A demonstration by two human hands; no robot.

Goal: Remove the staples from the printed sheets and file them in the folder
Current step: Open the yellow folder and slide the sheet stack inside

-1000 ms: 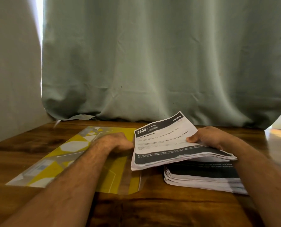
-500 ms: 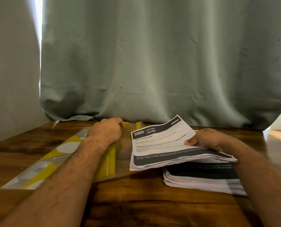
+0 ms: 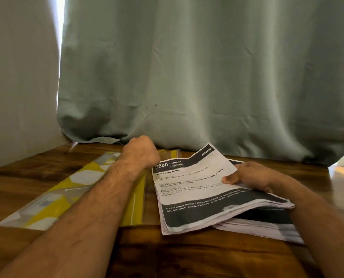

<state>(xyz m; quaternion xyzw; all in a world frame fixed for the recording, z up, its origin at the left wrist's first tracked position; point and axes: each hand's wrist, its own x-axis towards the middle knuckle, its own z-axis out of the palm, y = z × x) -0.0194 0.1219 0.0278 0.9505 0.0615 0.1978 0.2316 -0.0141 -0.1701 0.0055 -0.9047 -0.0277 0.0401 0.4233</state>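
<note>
On the head view I see both hands over a wooden table (image 3: 187, 255), with a grey-green curtain (image 3: 207, 77) hanging behind it.

1. Left hand (image 3: 141, 152): it is at the far right corner of the folder (image 3: 66, 199). The fingers are curled into a fist. A clear flap (image 3: 168, 154) of the folder stands raised just beside the knuckles. I cannot tell whether the fingers pinch that flap, because the back of the hand hides them.

2. Folder: it lies flat on the left half of the table. It is translucent plastic with a yellow, white and grey pattern. My left forearm crosses over its right part.

3. Right hand (image 3: 253, 177): it grips a bundle (image 3: 199, 195) of printed sheets at the bundle's right edge. The thumb (image 3: 230, 179) lies on the top page; the other fingers are under the bundle and are not visible.

4. Bundle: its right side is lifted and its near left corner is low, close to the table, just beside the folder's right edge. The top page carries a dark header reading "3800 KITCHEN", the title "Wash baby bottle" and a dark band at its near end.

5. Stack (image 3: 267, 225): more printed sheets lie on the table under the bundle's right side.
</note>
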